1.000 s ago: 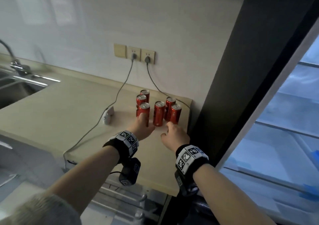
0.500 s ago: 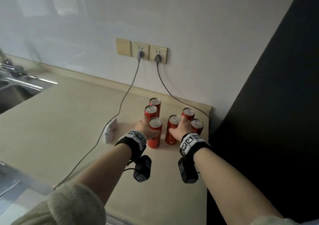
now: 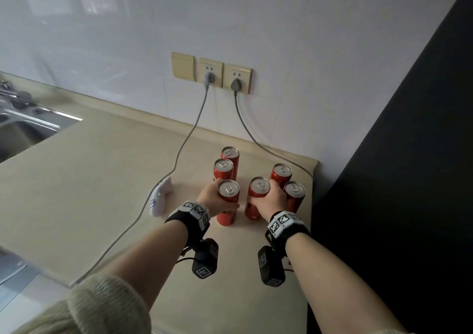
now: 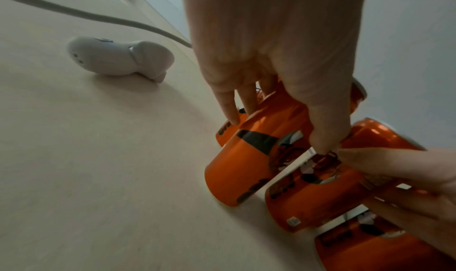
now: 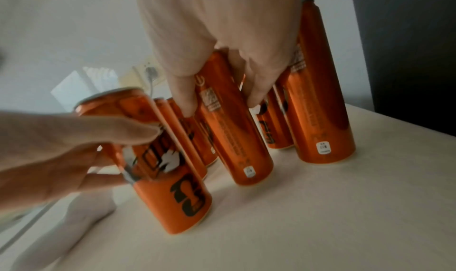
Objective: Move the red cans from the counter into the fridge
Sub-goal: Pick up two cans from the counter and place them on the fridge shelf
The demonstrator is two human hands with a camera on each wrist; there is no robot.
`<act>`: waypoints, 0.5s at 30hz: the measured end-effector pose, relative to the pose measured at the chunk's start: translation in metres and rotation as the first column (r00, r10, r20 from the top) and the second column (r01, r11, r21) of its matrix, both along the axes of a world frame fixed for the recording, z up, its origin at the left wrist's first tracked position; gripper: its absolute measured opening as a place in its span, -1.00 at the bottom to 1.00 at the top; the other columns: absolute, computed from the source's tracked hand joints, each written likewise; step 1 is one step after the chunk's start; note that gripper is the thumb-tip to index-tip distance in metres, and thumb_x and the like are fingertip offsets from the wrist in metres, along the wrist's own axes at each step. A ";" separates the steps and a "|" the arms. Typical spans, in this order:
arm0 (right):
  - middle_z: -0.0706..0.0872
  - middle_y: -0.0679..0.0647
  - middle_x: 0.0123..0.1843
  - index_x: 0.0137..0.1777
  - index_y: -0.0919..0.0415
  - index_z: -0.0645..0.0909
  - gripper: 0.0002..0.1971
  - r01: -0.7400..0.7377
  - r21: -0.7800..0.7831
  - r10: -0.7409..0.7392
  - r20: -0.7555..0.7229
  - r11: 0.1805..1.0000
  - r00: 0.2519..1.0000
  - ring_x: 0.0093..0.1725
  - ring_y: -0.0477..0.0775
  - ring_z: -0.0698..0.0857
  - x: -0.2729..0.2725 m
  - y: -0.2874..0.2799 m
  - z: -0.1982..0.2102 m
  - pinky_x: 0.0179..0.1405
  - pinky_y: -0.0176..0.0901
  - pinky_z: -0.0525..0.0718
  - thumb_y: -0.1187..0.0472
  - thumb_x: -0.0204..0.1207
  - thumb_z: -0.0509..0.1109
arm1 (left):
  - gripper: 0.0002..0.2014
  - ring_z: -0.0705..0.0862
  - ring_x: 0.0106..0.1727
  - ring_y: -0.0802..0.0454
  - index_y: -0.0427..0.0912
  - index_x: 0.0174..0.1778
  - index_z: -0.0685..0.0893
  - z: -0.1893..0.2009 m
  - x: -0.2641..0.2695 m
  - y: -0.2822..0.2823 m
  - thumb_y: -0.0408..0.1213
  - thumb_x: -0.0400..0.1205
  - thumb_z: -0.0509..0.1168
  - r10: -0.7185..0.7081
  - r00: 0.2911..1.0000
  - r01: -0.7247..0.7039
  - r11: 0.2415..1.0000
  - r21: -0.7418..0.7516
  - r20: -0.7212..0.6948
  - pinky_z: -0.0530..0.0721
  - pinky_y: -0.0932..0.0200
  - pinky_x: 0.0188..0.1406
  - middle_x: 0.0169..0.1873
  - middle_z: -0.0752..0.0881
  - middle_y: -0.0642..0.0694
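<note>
Several red cans stand upright in a cluster on the beige counter (image 3: 102,180) near the wall. My left hand (image 3: 217,198) grips the front-left can (image 3: 228,205), thumb on its near side and fingers behind it. My right hand (image 3: 271,200) grips the front-middle can (image 3: 258,192). In the left wrist view my fingers (image 4: 227,109) curl round that can (image 4: 256,152). In the right wrist view thumb and fingers (image 5: 182,99) clasp the other can (image 5: 234,129). Both held cans still touch the counter. The fridge's inside is out of view.
Two more cans (image 3: 224,168) stand behind the left one and two (image 3: 294,195) to the right. A small white device (image 3: 160,200) on a grey cable lies left of the cans. Wall sockets (image 3: 212,75), a sink (image 3: 23,128) far left, the fridge's dark side (image 3: 409,180) at right.
Both hands moved forward from the counter's front and closed round the two front cans. The view swung left, so the open fridge left the frame.
</note>
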State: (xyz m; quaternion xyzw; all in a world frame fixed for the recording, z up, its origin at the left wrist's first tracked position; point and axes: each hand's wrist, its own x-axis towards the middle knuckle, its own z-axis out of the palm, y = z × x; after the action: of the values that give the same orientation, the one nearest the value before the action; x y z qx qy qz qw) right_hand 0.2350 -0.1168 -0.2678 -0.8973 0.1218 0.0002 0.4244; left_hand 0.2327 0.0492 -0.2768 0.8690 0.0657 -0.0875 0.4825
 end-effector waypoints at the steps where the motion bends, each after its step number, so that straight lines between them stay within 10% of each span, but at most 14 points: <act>1: 0.74 0.04 0.07 0.18 0.13 0.56 -0.49 -0.002 0.001 0.002 0.027 1.000 1.000 0.11 0.11 0.71 -0.008 0.001 0.000 0.05 -0.26 0.54 0.11 0.25 0.64 | -0.38 0.72 0.13 -0.04 -0.01 0.20 0.60 0.000 -0.004 -0.001 -0.27 0.22 0.63 0.011 1.000 -0.011 1.000 -0.006 0.015 0.68 -0.06 0.25 0.06 0.75 -0.04; 15: 0.69 -0.09 0.20 0.28 0.00 0.55 -0.43 -0.170 -0.108 0.199 0.384 0.980 0.902 0.19 -0.02 0.67 -0.183 -0.013 0.034 0.07 -0.20 0.60 -0.06 0.27 0.60 | -0.53 0.70 -0.14 0.12 -0.07 0.03 0.58 0.033 -0.146 -0.030 -0.40 0.29 0.60 0.262 0.923 -0.185 0.944 -0.273 0.283 0.69 0.16 -0.05 -0.11 0.73 0.00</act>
State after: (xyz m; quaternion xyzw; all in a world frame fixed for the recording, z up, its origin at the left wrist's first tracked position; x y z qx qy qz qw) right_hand 0.0521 -0.1302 -0.2336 -0.9012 -0.0512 -0.1438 0.4056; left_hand 0.0866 0.0196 -0.2435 0.7932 0.0761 0.1011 0.5956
